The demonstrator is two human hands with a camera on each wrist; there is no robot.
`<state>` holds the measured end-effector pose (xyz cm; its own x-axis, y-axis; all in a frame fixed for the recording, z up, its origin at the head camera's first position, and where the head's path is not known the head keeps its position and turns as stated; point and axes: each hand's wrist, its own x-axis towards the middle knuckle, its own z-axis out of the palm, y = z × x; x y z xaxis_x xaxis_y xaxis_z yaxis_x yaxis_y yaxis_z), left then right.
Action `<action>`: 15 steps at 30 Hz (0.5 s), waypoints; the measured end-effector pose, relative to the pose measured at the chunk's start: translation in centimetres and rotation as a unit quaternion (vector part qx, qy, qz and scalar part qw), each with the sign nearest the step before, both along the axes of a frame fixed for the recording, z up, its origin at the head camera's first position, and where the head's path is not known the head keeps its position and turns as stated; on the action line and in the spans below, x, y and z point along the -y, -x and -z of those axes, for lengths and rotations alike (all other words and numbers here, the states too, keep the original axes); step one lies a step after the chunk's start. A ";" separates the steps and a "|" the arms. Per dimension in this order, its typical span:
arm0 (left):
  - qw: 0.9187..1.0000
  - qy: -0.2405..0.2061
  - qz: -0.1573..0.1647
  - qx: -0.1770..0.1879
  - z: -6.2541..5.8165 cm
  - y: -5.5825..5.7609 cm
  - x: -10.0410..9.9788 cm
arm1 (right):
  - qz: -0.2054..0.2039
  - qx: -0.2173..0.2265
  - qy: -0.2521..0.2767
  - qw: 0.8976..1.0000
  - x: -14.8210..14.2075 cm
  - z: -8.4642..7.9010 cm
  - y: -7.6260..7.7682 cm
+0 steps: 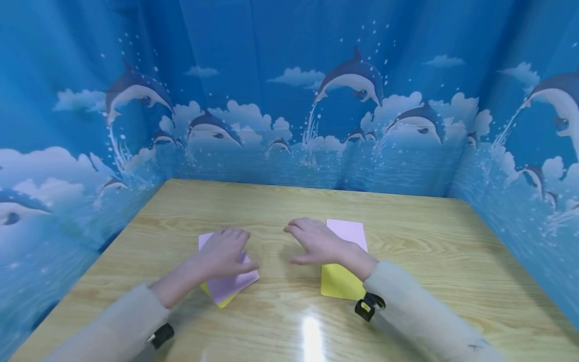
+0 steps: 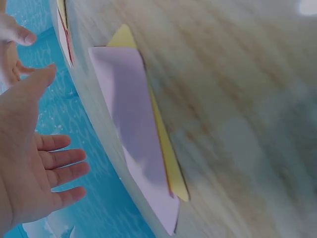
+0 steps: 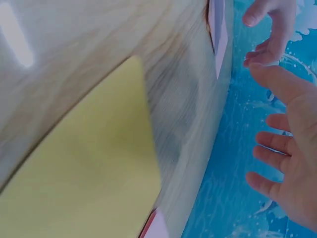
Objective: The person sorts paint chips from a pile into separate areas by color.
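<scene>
Pale sleeves [image 1: 422, 314] over a wooden worktop [image 1: 271, 206]

Nearest, we list two cuffs, each with a black fitting: left fitting [image 1: 161, 335], right fitting [image 1: 370, 305]. Between them we note a streak of glare [image 1: 312, 338] on the wood.

Left set: a lilac sheet [image 1: 223, 289] lying skewed over a yellow sheet [image 2: 170, 161], whose edge shows on the near side. Above it, we record the left hand [image 1: 220, 255], fingers extended and thumb apart, holding nothing.

Right set: a yellow sheet [image 1: 341, 283] nearer, overlapping a lilac sheet [image 1: 348, 231] beyond. The wrist crosses above this pair; the right hand [image 1: 316, 242] hangs to its left, likewise opened out, grasping nothing.

Farthest, we enter a blue curtain [image 1: 280, 30] behind and at both sides, printed with leaping dolphins [image 1: 348, 75], clouds and water.
</scene>
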<state>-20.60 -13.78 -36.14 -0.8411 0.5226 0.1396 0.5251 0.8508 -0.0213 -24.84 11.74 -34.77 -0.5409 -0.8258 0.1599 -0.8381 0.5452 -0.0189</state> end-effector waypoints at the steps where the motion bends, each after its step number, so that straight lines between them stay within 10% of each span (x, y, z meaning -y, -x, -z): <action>1: 1.000 0.001 0.000 -0.001 0.1 -0.1 0.2 | -0.006 -0.003 -0.001 1.000 0.4 0.0 0.0; 15: 0.999 -0.014 -0.037 -0.006 1.1 -2.0 3.1 | -0.008 0.010 -0.093 0.996 5.5 0.9 -0.4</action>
<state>-18.55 -16.91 -37.27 -0.8756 0.4547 0.1629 0.4605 0.8876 -0.0023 -24.49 6.25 -35.68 -0.5294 -0.8483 -0.0083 -0.8469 0.5279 0.0644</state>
